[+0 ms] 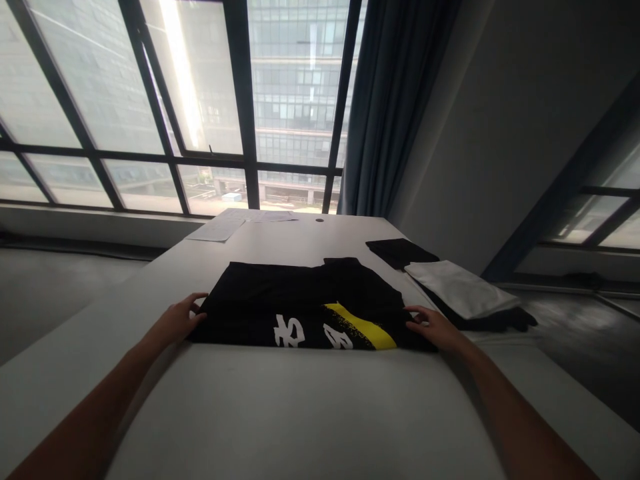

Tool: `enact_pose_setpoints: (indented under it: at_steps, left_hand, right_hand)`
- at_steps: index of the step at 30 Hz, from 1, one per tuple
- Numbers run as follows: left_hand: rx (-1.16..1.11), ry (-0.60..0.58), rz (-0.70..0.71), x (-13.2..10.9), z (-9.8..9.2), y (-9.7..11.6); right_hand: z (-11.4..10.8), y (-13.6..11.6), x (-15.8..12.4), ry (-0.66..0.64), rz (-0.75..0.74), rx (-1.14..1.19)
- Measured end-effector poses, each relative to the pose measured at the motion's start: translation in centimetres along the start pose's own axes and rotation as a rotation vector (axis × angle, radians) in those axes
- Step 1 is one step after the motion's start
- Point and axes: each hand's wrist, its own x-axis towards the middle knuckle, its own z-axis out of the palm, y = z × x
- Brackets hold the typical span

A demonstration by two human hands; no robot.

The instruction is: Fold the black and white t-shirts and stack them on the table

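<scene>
A black T-shirt (300,300) with white characters and a yellow stripe lies folded flat on the white table (280,413). My left hand (179,320) rests at the shirt's left edge, its fingers curled onto the fabric. My right hand (434,325) lies at the shirt's right edge, fingers spread and touching the cloth. Neither hand lifts anything.
A folded white garment (460,287) and a folded black one (400,252) lie at the table's right side. Sheets of paper (220,228) sit at the far left end. Large windows and a dark curtain (390,107) stand behind the table.
</scene>
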Motion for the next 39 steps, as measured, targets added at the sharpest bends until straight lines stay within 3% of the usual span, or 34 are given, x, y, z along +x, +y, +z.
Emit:
enact_pose_setpoints:
  at_steps: [6, 8, 10, 12, 14, 17, 19, 21, 25, 28, 31, 34, 39]
  left_hand:
    - [0.046, -0.033, -0.039, 0.1, 0.0, -0.4]
    - [0.081, -0.061, -0.067, -0.1, -0.3, -0.3]
    - [0.155, -0.003, -0.066, -0.3, -0.5, 0.2]
    - [0.218, 0.12, 0.027, -0.7, -0.4, 1.3]
    - [0.209, 0.169, 0.211, -0.9, 0.3, 2.7]
    - [0.149, -0.013, 0.407, -1.0, 2.5, 4.2]
    - [0.159, -0.146, 0.403, -1.1, 3.9, 4.4]
    - [0.184, -0.207, 0.369, -1.2, 4.9, 4.1]
    - [0.194, -0.249, 0.357, -1.5, 5.1, 3.0]
    - [0.171, -0.306, 0.368, -0.9, 4.2, 2.8]
    - [0.162, -0.282, 0.355, 1.6, 3.3, 3.5]
    - [0.223, -0.2, 0.314, 5.8, 2.9, 4.6]
    - [0.346, -0.165, 0.237, 13.1, 3.3, 5.1]
  right_hand:
    - [0.3, 0.9, 0.2, -0.054, -0.041, -0.075]
    - [0.0, 0.8, 0.2, -0.039, -0.029, -0.165]
    - [-0.2, 0.0, 0.0, 0.03, -0.044, -0.288]
    - [0.1, -1.5, -0.2, 0.153, -0.131, -0.382]
    - [1.1, -3.4, -0.5, 0.239, -0.26, -0.396]
    - [3.8, -5.4, -0.5, 0.14, -0.343, -0.382]
    - [5.5, -5.6, -0.4, 0.007, -0.289, -0.418]
    - [6.6, -5.0, -0.4, -0.092, -0.223, -0.45]
    - [6.3, -3.9, -0.4, -0.177, -0.185, -0.462]
    - [4.8, -4.7, 0.3, -0.222, -0.191, -0.468]
    - [3.8, -6.5, 3.0, -0.114, -0.239, -0.431]
    - [3.7, -8.2, 8.0, 0.062, -0.262, -0.404]
    - [5.3, -9.9, 17.3, 0.042, -0.193, -0.472]
